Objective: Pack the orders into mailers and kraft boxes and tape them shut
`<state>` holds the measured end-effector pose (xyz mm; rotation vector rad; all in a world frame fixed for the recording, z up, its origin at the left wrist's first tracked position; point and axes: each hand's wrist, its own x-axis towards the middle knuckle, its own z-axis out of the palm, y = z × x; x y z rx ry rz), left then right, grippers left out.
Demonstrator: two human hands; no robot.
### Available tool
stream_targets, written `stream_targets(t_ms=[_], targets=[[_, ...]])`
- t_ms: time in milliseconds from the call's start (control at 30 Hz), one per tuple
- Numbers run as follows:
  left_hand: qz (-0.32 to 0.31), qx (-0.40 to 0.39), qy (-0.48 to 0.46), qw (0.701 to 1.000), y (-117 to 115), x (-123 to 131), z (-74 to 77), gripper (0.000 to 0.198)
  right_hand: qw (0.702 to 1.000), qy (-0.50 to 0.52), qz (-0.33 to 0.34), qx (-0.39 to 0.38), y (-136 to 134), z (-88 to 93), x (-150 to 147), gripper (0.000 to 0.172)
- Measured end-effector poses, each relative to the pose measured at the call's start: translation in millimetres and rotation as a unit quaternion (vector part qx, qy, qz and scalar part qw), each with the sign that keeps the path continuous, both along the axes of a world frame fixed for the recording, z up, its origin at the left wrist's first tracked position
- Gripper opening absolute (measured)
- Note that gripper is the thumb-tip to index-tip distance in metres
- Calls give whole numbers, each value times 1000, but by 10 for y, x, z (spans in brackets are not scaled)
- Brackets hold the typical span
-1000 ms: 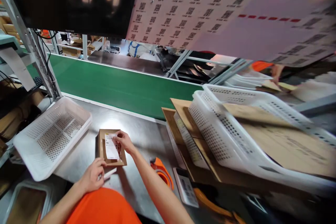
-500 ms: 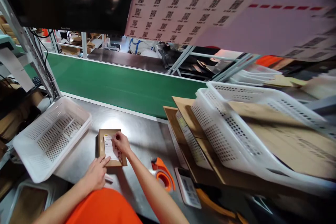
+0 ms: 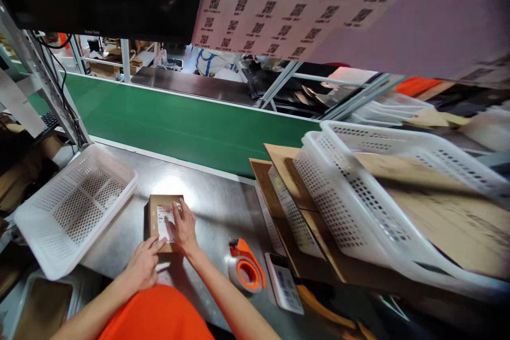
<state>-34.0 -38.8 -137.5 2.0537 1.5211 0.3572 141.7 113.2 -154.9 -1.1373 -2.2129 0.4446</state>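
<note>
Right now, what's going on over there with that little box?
Someone is handling a small brown cardboard box on a shiny metal table. Their bare left hand touches the lower end of the white paper label on its top; the right hand covers part of that label's right side. An orange tape dispenser lies to the right, and a white plastic basket sits to the left.
</note>
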Motion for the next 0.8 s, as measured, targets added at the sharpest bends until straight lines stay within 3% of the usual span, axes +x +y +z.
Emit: stream_targets(t_ms=[33,100,200,267,467,667,733,800], targets=[[5,15,-16,1000,-17,-2,-30,26,999,-14,25,20,-125,-30,38,52],[14,47,-54,997,-43,-5,-65,29,987,-64,143,46,-325,-53,111,56],[25,76,-100,992,-52,-20,-63,34,923,-171,344,14,-435,-6,179,71],[26,84,-107,990,-43,-37,-61,31,900,-213,380,-29,-390,40,188,81],[9,69,-96,993,3,-109,-152,24,909,-221,350,-56,56,141,7,71],[3,13,-93,996,71,-126,-127,20,958,-237,137,-83,907,397,-442,68],[17,23,-128,991,13,-161,-134,14,964,-235,102,-78,938,487,-482,68],[87,33,-156,983,-137,-249,-162,8,964,-233,111,-68,652,476,-422,70]])
